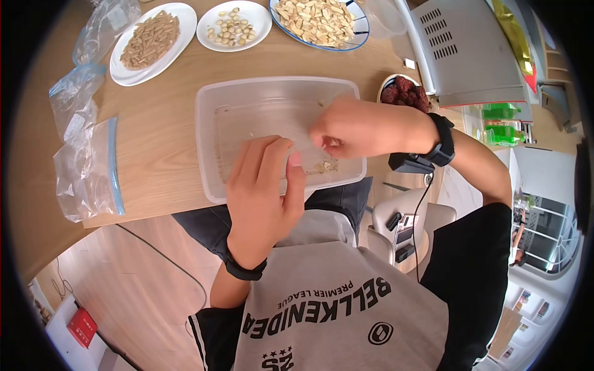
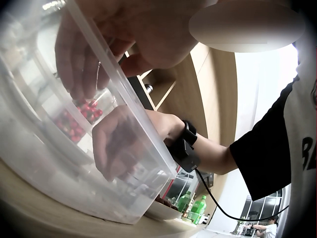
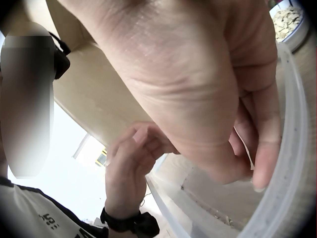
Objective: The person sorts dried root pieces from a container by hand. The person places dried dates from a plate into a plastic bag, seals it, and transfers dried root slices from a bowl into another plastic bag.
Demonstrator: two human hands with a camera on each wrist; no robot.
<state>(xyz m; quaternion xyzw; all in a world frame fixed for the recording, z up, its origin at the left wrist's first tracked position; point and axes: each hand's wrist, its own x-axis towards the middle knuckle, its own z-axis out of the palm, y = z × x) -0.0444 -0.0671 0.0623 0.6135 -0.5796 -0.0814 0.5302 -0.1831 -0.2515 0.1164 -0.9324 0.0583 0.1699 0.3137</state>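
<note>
Over the near left rim of the clear plastic container (image 1: 281,81) is my left hand (image 1: 263,185), its fingers loosely bent and thumb apart. In the left wrist view a thin pale line (image 2: 97,75) crosses near that hand's fingers (image 2: 79,64); what it is I cannot tell. My right hand (image 1: 374,128) is curled above the container's right half. A thin pale piece (image 3: 245,145) shows between its fingers in the right wrist view, pinched there. Small crumbs and pale bits (image 1: 325,167) lie on the container's floor below.
Behind the container stand a plate of brown pieces (image 1: 151,42), a plate of pale round seeds (image 1: 232,29) and a blue-rimmed plate of pale slices (image 1: 318,21). A bowl of dark red dried fruit (image 1: 405,93) is beside my right forearm. Plastic bags (image 1: 86,167) lie at the left.
</note>
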